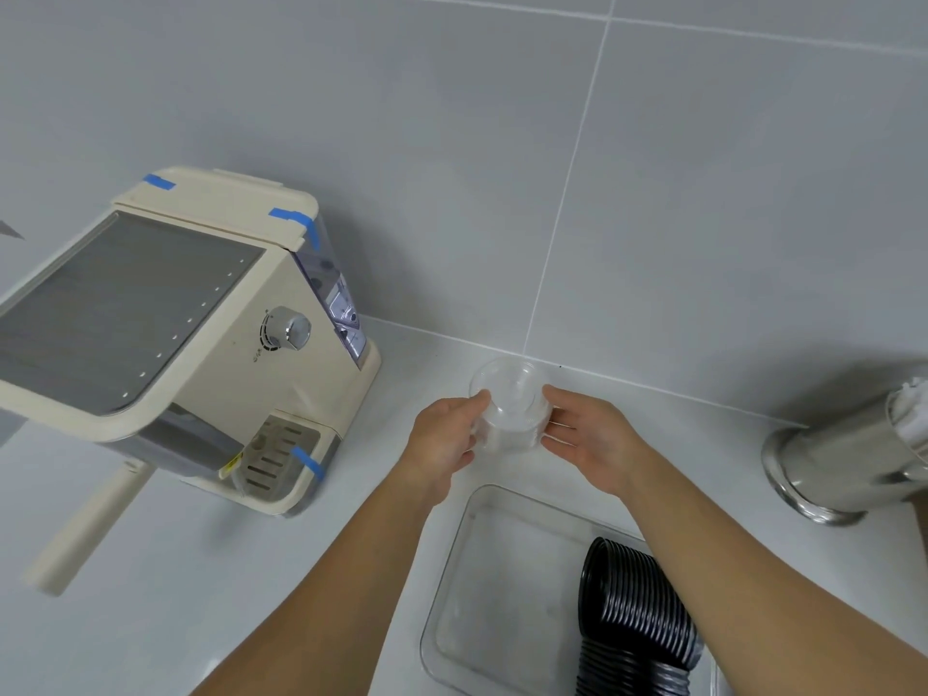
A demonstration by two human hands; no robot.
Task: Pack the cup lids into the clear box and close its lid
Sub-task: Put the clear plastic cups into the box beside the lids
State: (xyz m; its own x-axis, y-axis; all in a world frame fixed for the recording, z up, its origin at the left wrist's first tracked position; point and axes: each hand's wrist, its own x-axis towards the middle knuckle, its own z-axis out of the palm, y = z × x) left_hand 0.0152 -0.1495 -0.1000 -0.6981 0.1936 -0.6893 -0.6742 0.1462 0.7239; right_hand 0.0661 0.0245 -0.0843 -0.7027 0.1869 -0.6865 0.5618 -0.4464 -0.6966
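I've got both hands up on a stack of clear cup lids [509,409], which sits beyond the far edge of the clear box [494,585], close to the tiled wall [653,193]. My left hand [447,434] is curled against the stack's left side, fingers pressed to it; my right hand [585,434] cups the right side, thumb near the top rim and fingers on the lower part, so the stack is pinched between the two. Whether it is lifted or resting on the white countertop [201,595], I cannot tell. The clear box lies open, just nearer to me than the stack, between my forearms, and a row of black cup lids [632,625] already lies inside along its right side, curving toward the near corner. The rest of the box floor is bare. Left of the box stands a cream coffee machine [176,334] with blue tape on its corners and a chrome knob [286,329] facing the box. Well to the right of the box, a steel container [848,459] stands on the countertop.
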